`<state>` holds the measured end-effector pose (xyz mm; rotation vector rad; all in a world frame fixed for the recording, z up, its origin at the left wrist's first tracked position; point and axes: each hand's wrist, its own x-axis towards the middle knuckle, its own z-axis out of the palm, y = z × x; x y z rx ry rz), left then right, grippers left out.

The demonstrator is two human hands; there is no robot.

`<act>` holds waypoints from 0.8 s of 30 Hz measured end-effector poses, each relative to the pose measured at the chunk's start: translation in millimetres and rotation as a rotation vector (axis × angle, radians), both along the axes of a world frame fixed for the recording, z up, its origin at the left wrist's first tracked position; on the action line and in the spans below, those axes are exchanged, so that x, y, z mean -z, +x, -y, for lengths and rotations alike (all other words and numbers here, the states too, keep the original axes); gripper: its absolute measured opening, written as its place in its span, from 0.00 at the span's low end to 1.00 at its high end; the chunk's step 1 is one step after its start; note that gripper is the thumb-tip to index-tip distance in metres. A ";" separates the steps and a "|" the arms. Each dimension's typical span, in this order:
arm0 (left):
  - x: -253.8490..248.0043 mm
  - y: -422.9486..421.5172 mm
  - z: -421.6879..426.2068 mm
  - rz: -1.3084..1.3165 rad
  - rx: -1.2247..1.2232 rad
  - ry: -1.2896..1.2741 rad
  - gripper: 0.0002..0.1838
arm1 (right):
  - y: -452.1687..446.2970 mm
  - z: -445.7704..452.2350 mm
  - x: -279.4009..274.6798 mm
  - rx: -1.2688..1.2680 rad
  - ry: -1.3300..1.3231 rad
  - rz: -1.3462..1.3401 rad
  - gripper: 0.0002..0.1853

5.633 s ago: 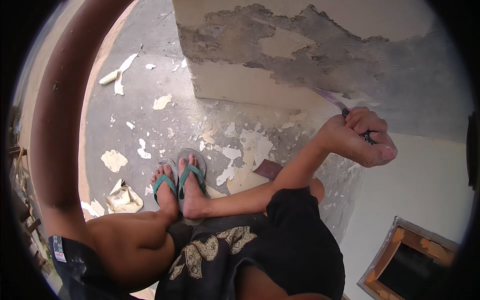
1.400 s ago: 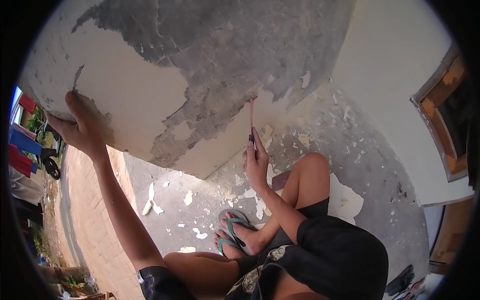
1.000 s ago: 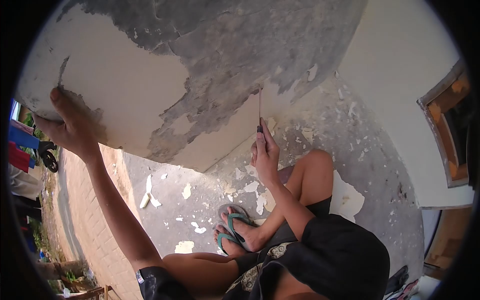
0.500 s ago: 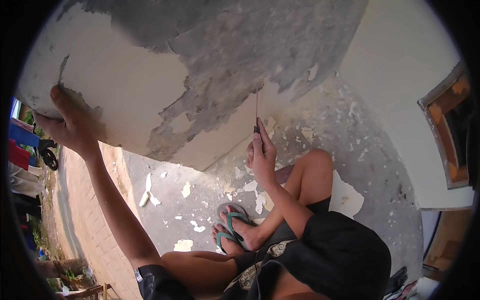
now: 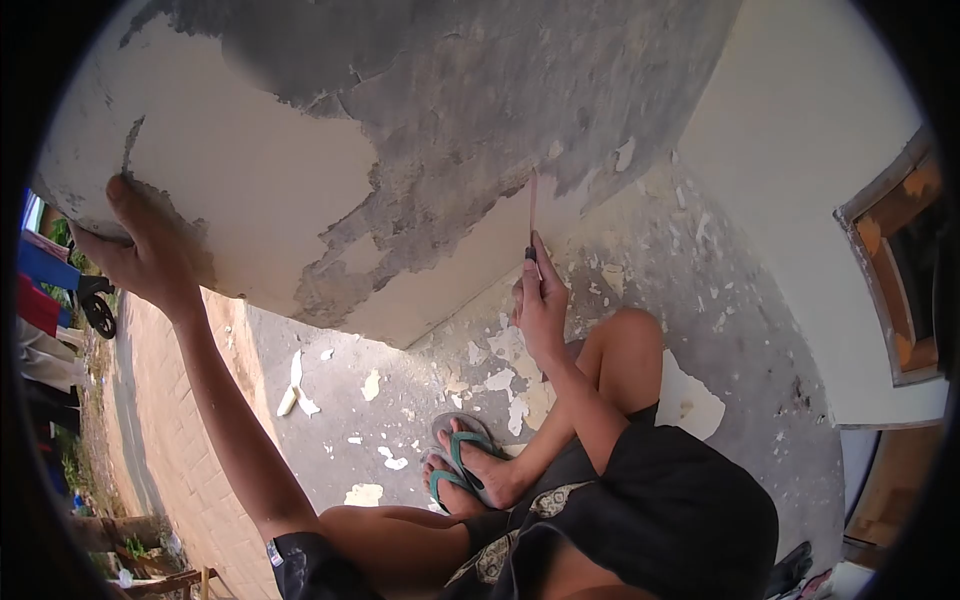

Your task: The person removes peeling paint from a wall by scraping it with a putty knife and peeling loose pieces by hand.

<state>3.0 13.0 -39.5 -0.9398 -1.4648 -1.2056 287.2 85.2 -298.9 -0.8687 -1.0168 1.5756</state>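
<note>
My right hand (image 5: 541, 300) is closed around the dark handle of a thin-bladed tool (image 5: 533, 215). Its blade points up, and the tip meets the wall (image 5: 270, 190) where cream paint borders bare grey plaster (image 5: 480, 110). On the left, my left hand (image 5: 145, 250) rests against the wall's edge, thumb spread on the painted face and the other fingers partly hidden behind the edge. It holds no loose object.
Paint flakes (image 5: 498, 380) litter the grey floor (image 5: 340, 440) around my sandalled feet (image 5: 470, 465). A larger pale sheet (image 5: 690, 400) lies beyond my knee. At the right is a wooden frame (image 5: 900, 250) in a pale wall. Hanging cloths (image 5: 45, 270) and a wheel (image 5: 99, 315) show at far left.
Since half a second ago my right hand and the tool have shifted slightly right along the paint edge. My left hand stays on the wall's edge, where it has been since 1.4 seconds ago.
</note>
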 end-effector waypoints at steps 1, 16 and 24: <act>2.4 1.8 0.8 0.002 -0.004 0.017 0.44 | -0.5 13.4 8.9 -0.053 0.063 0.104 0.25; 1.7 -1.0 3.5 -0.021 0.033 -0.009 0.42 | -16.1 -5.4 22.6 0.109 0.330 0.200 0.24; 7.7 -2.0 4.9 -0.036 0.039 -0.007 0.42 | -8.9 0.4 26.3 0.046 0.298 0.196 0.24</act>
